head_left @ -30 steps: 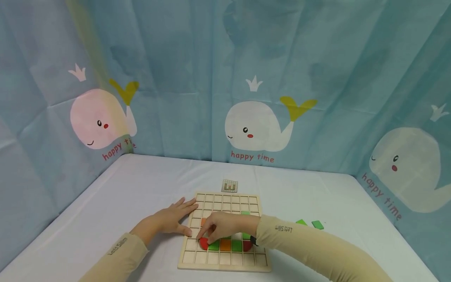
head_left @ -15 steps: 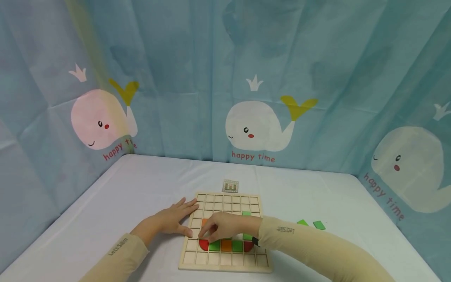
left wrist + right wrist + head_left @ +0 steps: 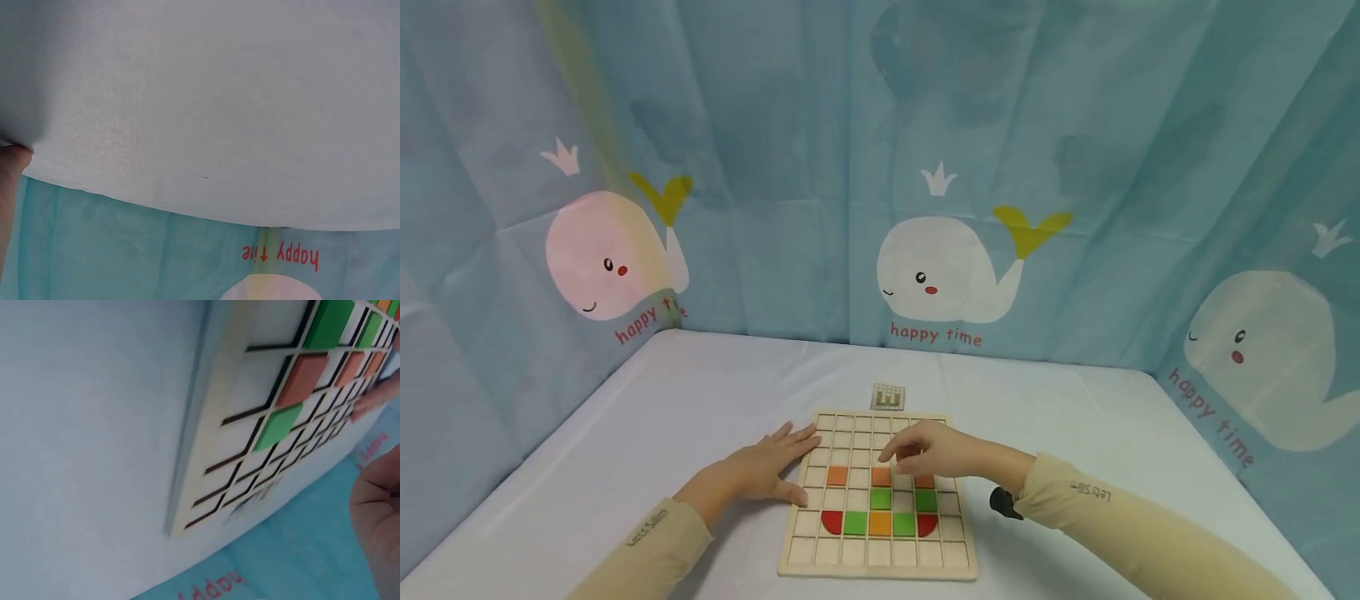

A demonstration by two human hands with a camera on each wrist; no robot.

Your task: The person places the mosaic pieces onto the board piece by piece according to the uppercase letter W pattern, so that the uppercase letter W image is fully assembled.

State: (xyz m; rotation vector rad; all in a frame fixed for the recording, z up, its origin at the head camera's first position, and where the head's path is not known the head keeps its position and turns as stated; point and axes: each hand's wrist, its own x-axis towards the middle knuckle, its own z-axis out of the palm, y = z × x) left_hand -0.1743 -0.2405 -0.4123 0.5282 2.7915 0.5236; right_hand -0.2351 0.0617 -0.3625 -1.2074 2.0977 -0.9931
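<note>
A wooden grid board [image 3: 917, 554] bears several coloured tiles. Its lower coloured row runs from a red rounded tile [image 3: 832, 522] through green, orange [image 3: 880, 524] and green to another red rounded tile [image 3: 927, 525]. Higher up sit orange tiles [image 3: 837, 476] and green tiles [image 3: 880, 498]. My left hand [image 3: 767, 467] rests at the board's left edge with fingers spread; the left wrist view catches just a digit of it. Over the upper right part of the board hovers my right hand [image 3: 943, 450], fingers loosely bent, with nothing seen between them. It covers a green tile [image 3: 278, 426] in the head view.
Just beyond the board's far edge lies a small pattern card [image 3: 888, 397]. A white cloth [image 3: 737, 367] covers the table, and a blue whale-print curtain [image 3: 790, 167] surrounds its back and sides. A black wrist device [image 3: 1006, 503] shows below the right forearm.
My right hand has left the left red tile, which now lies uncovered in its cell, and moved up and to the right. Its sleeve now hides the loose green tiles. My left hand stays put.
</note>
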